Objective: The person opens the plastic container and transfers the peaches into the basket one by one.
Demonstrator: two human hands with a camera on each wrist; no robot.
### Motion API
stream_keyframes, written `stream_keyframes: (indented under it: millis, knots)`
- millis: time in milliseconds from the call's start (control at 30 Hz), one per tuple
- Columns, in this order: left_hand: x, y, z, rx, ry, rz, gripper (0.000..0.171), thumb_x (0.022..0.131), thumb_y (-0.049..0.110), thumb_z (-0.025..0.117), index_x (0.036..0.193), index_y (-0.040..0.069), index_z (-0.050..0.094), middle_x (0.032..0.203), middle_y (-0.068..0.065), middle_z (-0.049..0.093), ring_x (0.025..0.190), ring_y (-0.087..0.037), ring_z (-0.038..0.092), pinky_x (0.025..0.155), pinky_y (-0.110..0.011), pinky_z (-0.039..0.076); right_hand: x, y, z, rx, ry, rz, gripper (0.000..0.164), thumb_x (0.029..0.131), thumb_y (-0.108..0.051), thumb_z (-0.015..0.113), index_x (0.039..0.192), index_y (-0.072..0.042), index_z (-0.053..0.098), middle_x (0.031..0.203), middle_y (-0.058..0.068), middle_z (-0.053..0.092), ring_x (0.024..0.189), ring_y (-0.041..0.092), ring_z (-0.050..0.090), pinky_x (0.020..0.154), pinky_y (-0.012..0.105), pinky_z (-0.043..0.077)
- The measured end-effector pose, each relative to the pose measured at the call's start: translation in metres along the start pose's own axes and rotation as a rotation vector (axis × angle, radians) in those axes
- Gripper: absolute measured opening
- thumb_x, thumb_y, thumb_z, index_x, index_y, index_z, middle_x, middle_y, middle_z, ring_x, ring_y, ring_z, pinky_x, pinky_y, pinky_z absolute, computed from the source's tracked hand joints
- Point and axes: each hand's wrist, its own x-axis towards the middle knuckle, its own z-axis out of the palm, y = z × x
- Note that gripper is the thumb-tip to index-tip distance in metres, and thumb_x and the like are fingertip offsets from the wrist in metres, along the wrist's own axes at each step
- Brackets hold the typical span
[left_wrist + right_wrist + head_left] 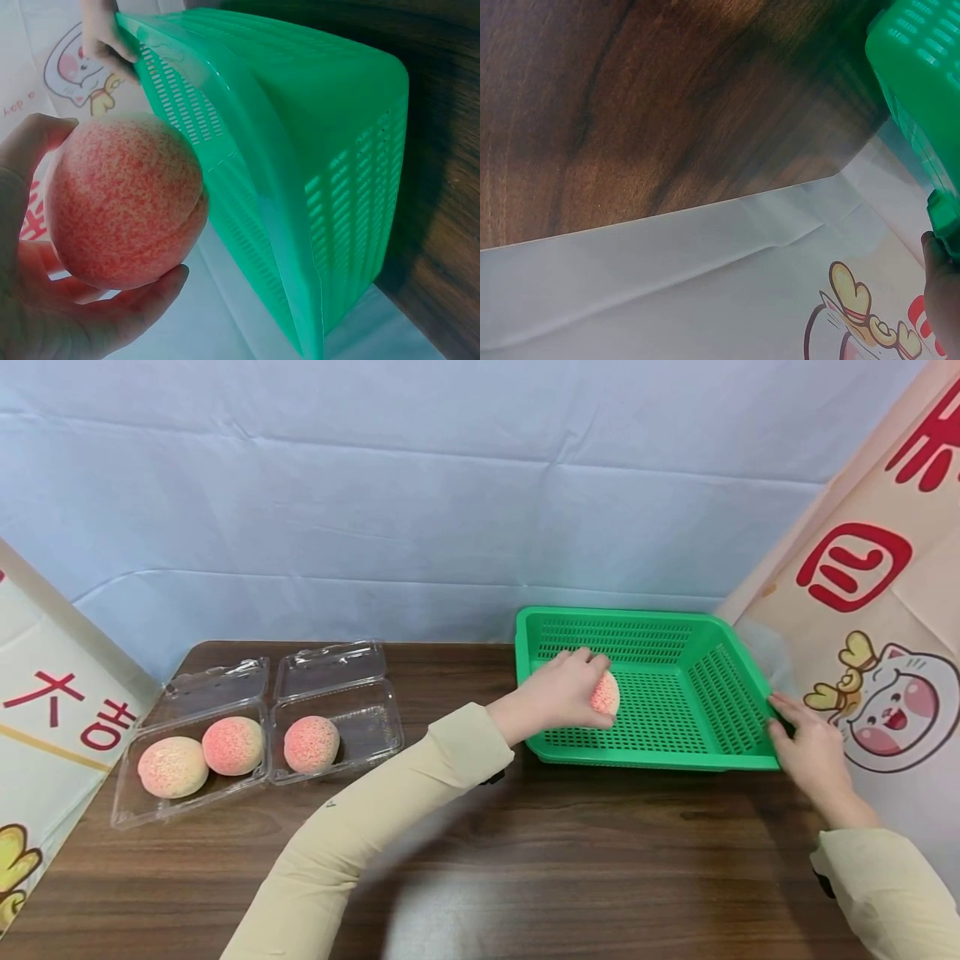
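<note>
My left hand (564,692) holds a pink, speckled peach (607,695) over the left part of a green plastic basket (645,763). Thumb and fingers curve around the fruit in the left wrist view, where its crease faces the basket. At the basket's right end, my right hand (816,758) grips the rim. Only part of that hand shows at the edge of the right wrist view. To the left, a clear plastic container (142,806) holds a pale peach (172,767) and a pinker peach (233,746). Beside it, another clear container (367,727) holds one peach (311,744).
Both containers' clear lids (330,668) are folded back toward the far edge of the dark wooden table (600,868). Behind the table hangs a pale blue cloth (420,502). Printed banners with red characters and cartoon figures (896,710) flank both sides.
</note>
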Motion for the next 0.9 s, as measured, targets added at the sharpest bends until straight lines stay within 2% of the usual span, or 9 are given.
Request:
stream_keyframes:
  millis: [100,167,333,500,633,800,900]
  knots:
    - [0.002,0.002,0.002,0.01,-0.015,0.001,0.068,0.078,0.046,0.059,0.132,0.01,0.041,0.115,-0.002,0.049,0.103,-0.013,0.045,0.105,-0.034,0.028,0.0,0.0,0.0,0.004,0.004,-0.004,0.037,0.09,-0.002,0.044,0.125,0.012,0.046,0.127,0.03,0.045,0.119,0.049,0.036,0.099,0.059,0.02]
    - [0.004,0.004,0.002,0.009,-0.018,0.004,0.067,0.078,0.046,0.059,0.132,0.009,0.041,0.115,-0.002,0.049,0.104,-0.014,0.045,0.106,-0.035,0.027,0.0,0.0,0.0,0.005,0.009,-0.008,0.037,0.09,-0.002,0.045,0.124,0.012,0.047,0.126,0.031,0.045,0.118,0.049,0.037,0.098,0.059,0.021]
    - [0.006,0.008,0.004,0.011,-0.015,0.007,0.064,0.078,0.044,0.059,0.129,0.009,0.043,0.112,-0.001,0.049,0.102,-0.013,0.045,0.105,-0.034,0.028,0.0,0.001,0.001,0.009,0.011,-0.015,0.037,0.09,-0.002,0.044,0.124,0.012,0.047,0.126,0.031,0.045,0.118,0.05,0.037,0.098,0.059,0.02]
    - [0.01,0.01,0.008,0.023,-0.013,0.004,0.062,0.077,0.044,0.06,0.126,0.01,0.045,0.108,0.0,0.049,0.096,-0.012,0.044,0.095,-0.028,0.036,0.001,0.0,0.0,0.015,0.016,-0.019,0.037,0.089,-0.002,0.045,0.123,0.012,0.048,0.125,0.031,0.046,0.117,0.05,0.038,0.097,0.06,0.022]
    - [0.014,0.012,0.01,0.029,-0.019,-0.004,0.061,0.077,0.046,0.059,0.125,0.011,0.045,0.107,0.0,0.049,0.093,-0.011,0.044,0.089,-0.025,0.038,0.001,0.0,0.0,0.016,0.021,-0.019,0.036,0.089,-0.001,0.045,0.123,0.012,0.048,0.124,0.031,0.046,0.116,0.05,0.038,0.097,0.06,0.023]
    - [0.019,0.016,0.012,0.032,-0.034,-0.027,0.062,0.078,0.046,0.059,0.127,0.011,0.044,0.108,0.001,0.048,0.093,-0.012,0.044,0.088,-0.024,0.038,0.001,-0.001,0.0,0.013,0.033,-0.02,0.036,0.089,-0.001,0.045,0.122,0.013,0.049,0.123,0.031,0.047,0.116,0.05,0.039,0.097,0.059,0.022]
    - [0.022,0.019,0.013,0.051,-0.046,-0.031,0.063,0.078,0.045,0.059,0.128,0.011,0.043,0.108,0.001,0.049,0.095,-0.012,0.044,0.092,-0.025,0.037,0.001,-0.001,0.0,0.014,0.035,-0.019,0.036,0.089,-0.001,0.045,0.122,0.013,0.049,0.123,0.031,0.047,0.116,0.05,0.039,0.098,0.059,0.022]
